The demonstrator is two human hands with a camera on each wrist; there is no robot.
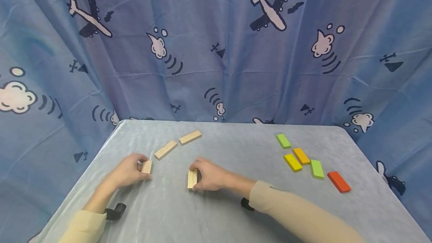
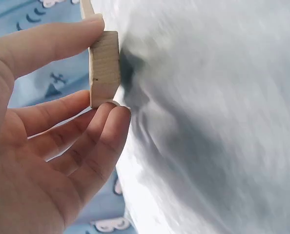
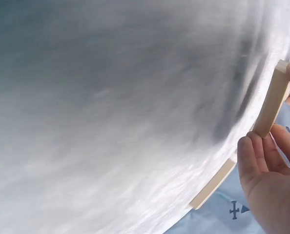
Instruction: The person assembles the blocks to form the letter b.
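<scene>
My left hand pinches a plain wooden block at the left of the table. In the left wrist view the thumb is at one end of this block and the fingertips at the other. Near the middle, my right hand grips a second plain wooden block by its two ends, thumb and fingers spanning its length. The right wrist view shows this block close over the cloth. Two more bare wooden blocks, one nearer and one farther, lie slantwise behind the hands.
Coloured blocks lie at the right: a green block, an orange block, a yellow block, another green block and a red block. A pale cloth covers the table; a blue patterned curtain hangs behind it.
</scene>
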